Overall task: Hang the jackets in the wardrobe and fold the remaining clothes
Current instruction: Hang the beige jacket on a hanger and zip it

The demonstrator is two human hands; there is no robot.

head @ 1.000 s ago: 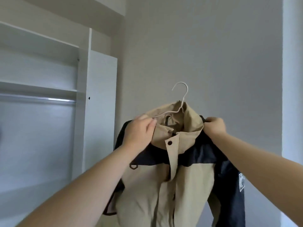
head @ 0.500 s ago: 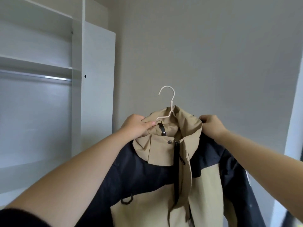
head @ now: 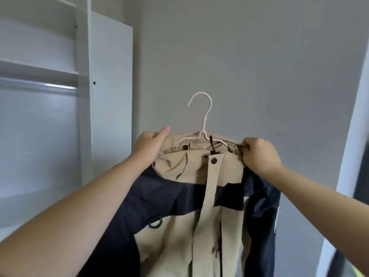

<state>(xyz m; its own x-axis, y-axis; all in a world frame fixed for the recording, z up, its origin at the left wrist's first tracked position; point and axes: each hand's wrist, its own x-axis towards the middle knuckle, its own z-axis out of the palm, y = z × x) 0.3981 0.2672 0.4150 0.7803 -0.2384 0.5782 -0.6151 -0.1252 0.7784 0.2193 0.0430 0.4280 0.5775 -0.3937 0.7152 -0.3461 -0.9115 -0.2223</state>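
Observation:
A tan and navy jacket (head: 195, 212) hangs in front of me on a pale pink wire hanger (head: 203, 120), whose hook sticks up above the collar. My left hand (head: 151, 146) grips the left side of the tan collar. My right hand (head: 259, 152) pinches the right side of the collar near the hanger's arm. The jacket is held up in the air before a grey wall. The open white wardrobe (head: 83, 96) stands to the left, with a metal hanging rail (head: 40, 84) under a shelf.
The wardrobe's side panel and open door (head: 111, 96) lie between the jacket and the rail. A white door frame (head: 351, 136) rises at the right edge. A bare grey wall (head: 249, 56) fills the background.
The jacket and hanger have risen and spread wider between my hands. My hands have moved apart along the collar. The view has shifted slightly left toward the wardrobe.

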